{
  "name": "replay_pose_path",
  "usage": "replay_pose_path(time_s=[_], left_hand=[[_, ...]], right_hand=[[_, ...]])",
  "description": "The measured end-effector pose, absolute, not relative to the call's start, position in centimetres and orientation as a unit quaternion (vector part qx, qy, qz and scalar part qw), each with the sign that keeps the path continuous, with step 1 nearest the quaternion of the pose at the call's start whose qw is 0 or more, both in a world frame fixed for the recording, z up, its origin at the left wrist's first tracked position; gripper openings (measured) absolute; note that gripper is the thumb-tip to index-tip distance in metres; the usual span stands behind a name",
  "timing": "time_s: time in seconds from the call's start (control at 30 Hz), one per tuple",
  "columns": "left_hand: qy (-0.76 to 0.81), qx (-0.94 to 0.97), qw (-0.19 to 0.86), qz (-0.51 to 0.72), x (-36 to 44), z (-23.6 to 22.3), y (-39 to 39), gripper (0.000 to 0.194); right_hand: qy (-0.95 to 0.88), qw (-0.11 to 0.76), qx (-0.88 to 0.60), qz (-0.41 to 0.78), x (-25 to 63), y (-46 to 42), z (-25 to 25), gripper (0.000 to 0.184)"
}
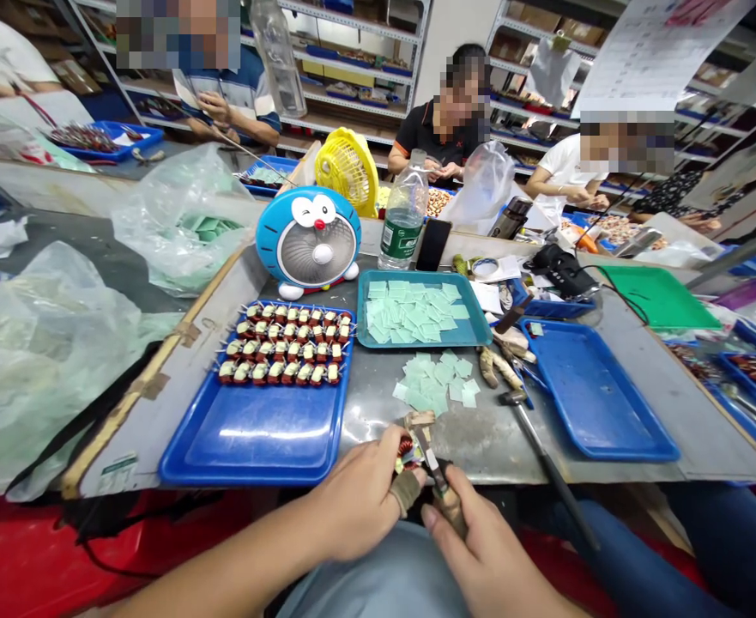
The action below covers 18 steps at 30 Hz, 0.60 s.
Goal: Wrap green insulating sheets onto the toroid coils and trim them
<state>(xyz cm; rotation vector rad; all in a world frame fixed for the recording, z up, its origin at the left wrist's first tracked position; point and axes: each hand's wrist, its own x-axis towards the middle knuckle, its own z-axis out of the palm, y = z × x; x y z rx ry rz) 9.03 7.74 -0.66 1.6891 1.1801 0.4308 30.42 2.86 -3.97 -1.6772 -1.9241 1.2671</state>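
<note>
My left hand point(358, 493) is closed on a small copper-wound coil part point(406, 446) at the near table edge, its thumb wrapped in tape. Right beside it, my right hand point(480, 558) grips tweezers point(430, 459) whose tip touches the coil. Just beyond lie loose pale green square pads point(435, 382) on the metal table point(635, 395). A blue tray point(255, 438) at the left holds several rows of finished coil parts point(284, 348). A teal tray point(474, 330) behind the loose pads holds many more green pads.
An empty blue tray point(596, 395) sits right, with pliers point(499, 365) and a hammer point(538, 451) beside it. A cartoon-cat fan point(308, 243), a yellow fan point(348, 167), a water bottle point(403, 215) and plastic bags point(178, 215) stand behind. Three people work across the table.
</note>
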Motion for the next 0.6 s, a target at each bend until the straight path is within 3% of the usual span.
replay_pose_path(time_s=[0.37,0.6], left_hand=[[0.468,0.699,0.492,0.223,8.3,0.7,8.8,0.025],[0.464,0.631,0.564,0.263,9.0,-0.1,7.9,0.034]], right_hand=[[-0.639,0.151,-0.586,0.476,29.9,5.0,-1.7,0.057],[-0.657,0.178,-0.556,0.477,29.7,4.7,-2.4,0.033]])
